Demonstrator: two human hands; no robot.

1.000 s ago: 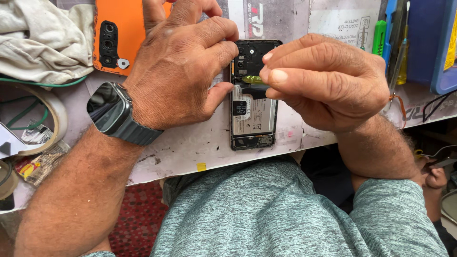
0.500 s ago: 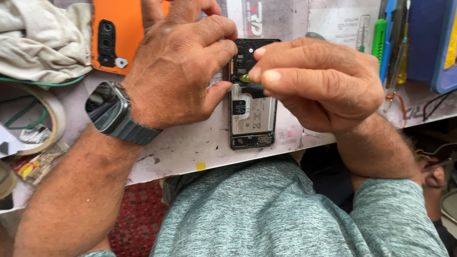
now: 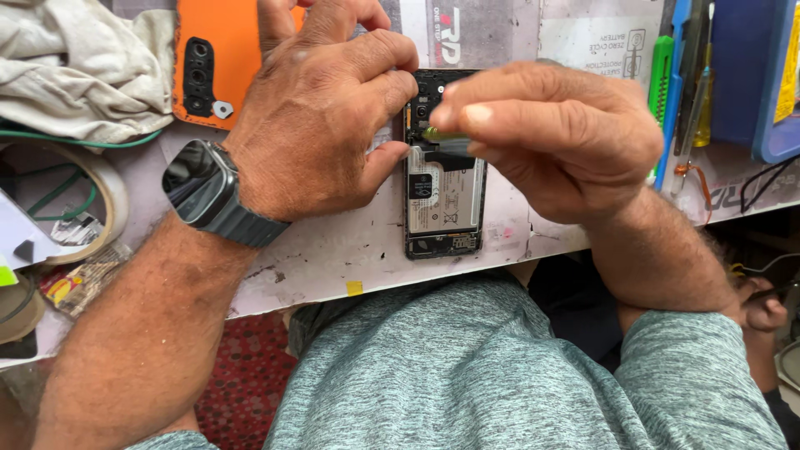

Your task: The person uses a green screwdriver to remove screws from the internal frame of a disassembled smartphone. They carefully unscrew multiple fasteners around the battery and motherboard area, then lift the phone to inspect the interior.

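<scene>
Here: scuffed white worktop [image 3: 350, 250]; left hand [image 3: 321, 108] fingers steady opened phone [image 3: 443, 200]; right hand [image 3: 550, 133] fingers pinch green tool [image 3: 435, 133].

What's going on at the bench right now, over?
Left hand steadies opened phone. Right hand pinches small green tool over its top. Nothing blocking.

Right hand [image 3: 558, 133] hides tool shaft; opened phone [image 3: 443, 200] top covered.

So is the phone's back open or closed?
Open. The phone lies with its back off, battery and inner parts showing; the orange cover lies apart beside it.
</scene>
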